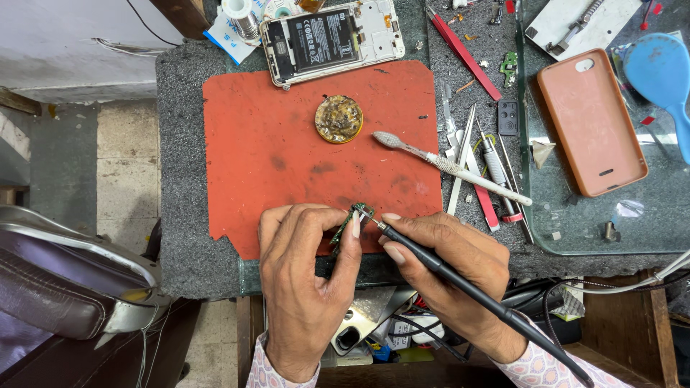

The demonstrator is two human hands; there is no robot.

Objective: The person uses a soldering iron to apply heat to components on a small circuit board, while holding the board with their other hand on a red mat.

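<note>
Left hand [305,280]: fingers pinched together on a small green circuit board [350,221], thumb and forefinger gripping it by the edges; low centre of the frame, at the near edge of the red mat [287,151].
Right hand [449,269]: closed pen-fashion round a black soldering iron [460,284]; tip meets the upper end of the board, cord runs off to the lower right.
Board, handling (judgement): light, thin, stiff, but fragile. Best held by the bare edges as now, not by the component faces. Likely hot near the tip.
Iron, handling (judgement): light, rigid. Take it by the black handle only, well back from the metal tip.
Mat: red, stained, on the grey table [180,179].
Centre, upper part of mat: round tin of brownish flux or tip cleaner [338,119].
Top centre: opened phone [332,41], battery showing; solder spool [242,16] just left of it.
Right of mat: white-handled brush [449,166], tweezers [463,149] and red tools [463,54], lying near one another.
Upper right: orange phone case [591,121] on a glass sheet [575,230]; blue hand mirror [661,75] beside it.
Lower left: brown chair arm [65,287].
</note>
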